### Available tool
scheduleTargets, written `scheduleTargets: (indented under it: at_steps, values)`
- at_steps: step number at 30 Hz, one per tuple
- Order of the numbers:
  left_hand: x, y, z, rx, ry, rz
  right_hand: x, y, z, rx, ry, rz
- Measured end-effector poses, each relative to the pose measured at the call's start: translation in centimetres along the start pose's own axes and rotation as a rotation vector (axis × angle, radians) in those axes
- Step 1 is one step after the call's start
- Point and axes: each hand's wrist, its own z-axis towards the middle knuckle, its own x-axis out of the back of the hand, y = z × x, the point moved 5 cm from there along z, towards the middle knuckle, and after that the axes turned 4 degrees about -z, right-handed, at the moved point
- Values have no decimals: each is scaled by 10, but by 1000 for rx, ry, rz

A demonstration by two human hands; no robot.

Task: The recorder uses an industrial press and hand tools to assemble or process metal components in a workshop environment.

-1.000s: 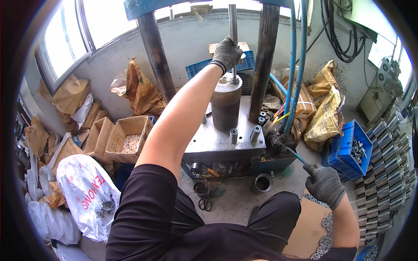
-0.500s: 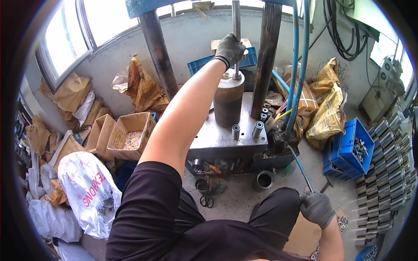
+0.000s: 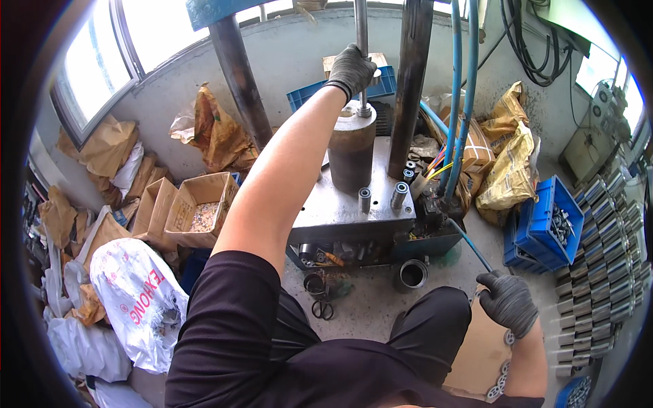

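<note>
My left hand [image 3: 352,70], in a dark grey glove, is closed around an upright metal rod [image 3: 361,27]. The rod's lower end stands at the top of a thick dark steel cylinder [image 3: 351,156]. That cylinder rests on the steel bed [image 3: 320,211] of a press, between two dark posts [image 3: 410,88]. A small pale round edge shows beside my left fingers; what it belongs to I cannot tell. Low at the right, my gloved right hand [image 3: 509,304] grips the end of a slim blue-grey lever [image 3: 469,243], which runs to the press's side. Small metal sleeves [image 3: 400,196] stand on the bed's front right.
Blue hoses [image 3: 469,102] hang right of the press. Blue crates [image 3: 551,214] of metal parts and stacked shiny tubes [image 3: 598,272] line the right. Cardboard boxes [image 3: 201,207] and a white sack [image 3: 136,299] lie left. A dark pot [image 3: 412,274] stands on the floor before the press.
My right hand has risen and shifted slightly right, with the lever's near end swinging up. My left hand keeps its hold on the rod. The whole view has shifted a little.
</note>
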Motion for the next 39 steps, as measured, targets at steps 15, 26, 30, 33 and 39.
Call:
scheduleTargets:
  at_steps: [15,26,30,33,39]
  values:
    - [5,9,5,-55,25,87,96,7,120,145,813,-151]
    - [0,20,-4,-56,63,116,97,23,123,-33,709,-143]
    - [4,17,-2,-67,114,168,48,15,56,150,341,-1]
    - [4,19,-1,-67,132,174,14,10,18,-9,-128,80]
    - [-2,22,-3,-31,87,99,-12,0,-8,6,-160,21]
